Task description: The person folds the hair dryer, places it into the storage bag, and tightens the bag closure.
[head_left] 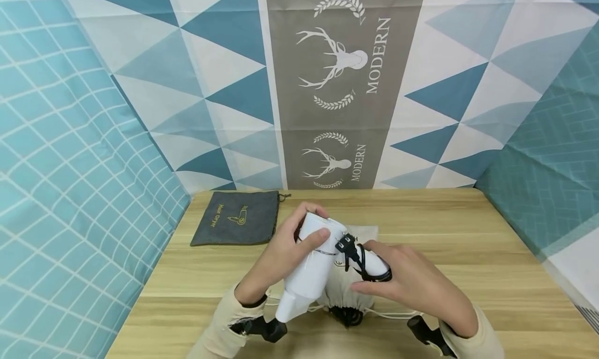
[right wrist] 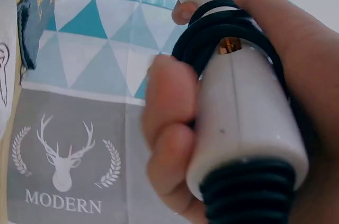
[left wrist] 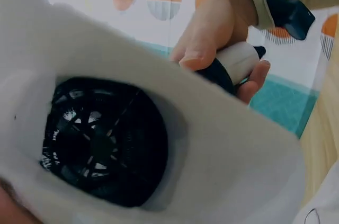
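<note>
A white hair dryer (head_left: 310, 270) is held over the table, its narrow nozzle toward the near left. My left hand (head_left: 289, 244) grips the barrel, thumb on top. Around the handle (right wrist: 233, 107) curl the fingers and thumb of my right hand (head_left: 412, 273). A black cord (right wrist: 212, 36) is wound round that handle, and its plug (head_left: 345, 243) lies against the barrel. The left wrist view looks into the nozzle at a dark round grille (left wrist: 103, 144). Beneath the dryer lies a light drawstring pouch (head_left: 343, 291), partly hidden, with a black coil (head_left: 347, 316) at its mouth.
A dark grey pouch (head_left: 257, 224) marked "Hair Dryer" lies flat at the back left of the wooden table (head_left: 435, 218). White drawstrings (head_left: 390, 314) trail from the light pouch. Patterned cloth walls (head_left: 234, 78) stand behind and at both sides.
</note>
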{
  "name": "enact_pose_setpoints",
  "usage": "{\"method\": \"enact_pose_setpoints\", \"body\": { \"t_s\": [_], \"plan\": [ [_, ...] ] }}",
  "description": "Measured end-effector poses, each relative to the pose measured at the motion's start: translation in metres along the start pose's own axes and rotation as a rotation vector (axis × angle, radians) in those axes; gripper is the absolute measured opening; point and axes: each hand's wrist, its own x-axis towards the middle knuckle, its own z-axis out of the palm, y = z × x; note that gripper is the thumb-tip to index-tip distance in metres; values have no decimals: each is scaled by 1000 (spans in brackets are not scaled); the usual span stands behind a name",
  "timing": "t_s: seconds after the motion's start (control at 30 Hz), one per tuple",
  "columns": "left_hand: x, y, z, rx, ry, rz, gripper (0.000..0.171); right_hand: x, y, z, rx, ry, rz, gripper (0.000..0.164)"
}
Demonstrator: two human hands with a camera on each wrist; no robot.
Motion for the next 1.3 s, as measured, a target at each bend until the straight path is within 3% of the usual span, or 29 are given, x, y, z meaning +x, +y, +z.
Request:
{"method": "enact_pose_setpoints", "body": {
  "t_s": [0.2, 0.67, 0.87, 1.0, 1.1, 1.3],
  "plan": [
    [0, 0, 5, -15, -26, 26, 33, 4, -1, 6, -10, 64, -80, 33],
    [-10, 10, 11, -34, 92, 170, 29, 9, -7, 12, -26, 233, -161, 33],
    [-17, 15, 8, -20, 113, 260, 30, 10, -12, 22, -5, 351, -210, 33],
    [-18, 16, 7, -22, 118, 303, 30, 11, -14, 25, 3, 376, -200, 30],
    [-18, 15, 8, -13, 154, 332, 30, 13, -16, 28, 29, 399, -188, 29],
    [-19, 11, 16, -11, 221, 424, 36, 16, -21, 39, 214, 466, -170, 28]
  ]
}}
